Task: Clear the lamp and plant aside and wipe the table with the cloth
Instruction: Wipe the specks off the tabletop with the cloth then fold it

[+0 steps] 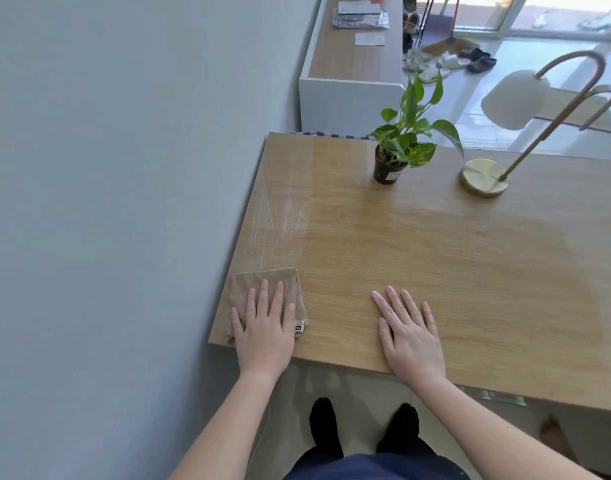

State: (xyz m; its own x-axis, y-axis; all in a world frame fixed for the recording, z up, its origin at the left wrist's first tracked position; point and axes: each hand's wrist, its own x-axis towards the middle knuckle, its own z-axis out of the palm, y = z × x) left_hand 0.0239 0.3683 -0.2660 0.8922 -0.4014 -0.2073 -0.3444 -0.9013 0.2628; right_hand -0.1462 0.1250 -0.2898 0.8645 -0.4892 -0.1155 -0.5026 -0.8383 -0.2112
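Observation:
A folded tan cloth (243,289) lies at the near left corner of the wooden table (453,258). My left hand (265,327) presses flat on it with straight fingers. My right hand (409,332) rests flat on the bare wood near the front edge, a little to the right of the cloth. A small green plant in a black pot (388,169) stands at the far side of the table. To its right stands the lamp, with a round brass base (484,177), a curved brass neck and a white shade (513,98).
A grey wall (124,202) runs along the table's left edge. Faint whitish streaks (279,220) mark the wood beyond the cloth. A white cabinet (349,98) stands behind the table. Shoes and slippers (446,60) lie on the floor beyond.

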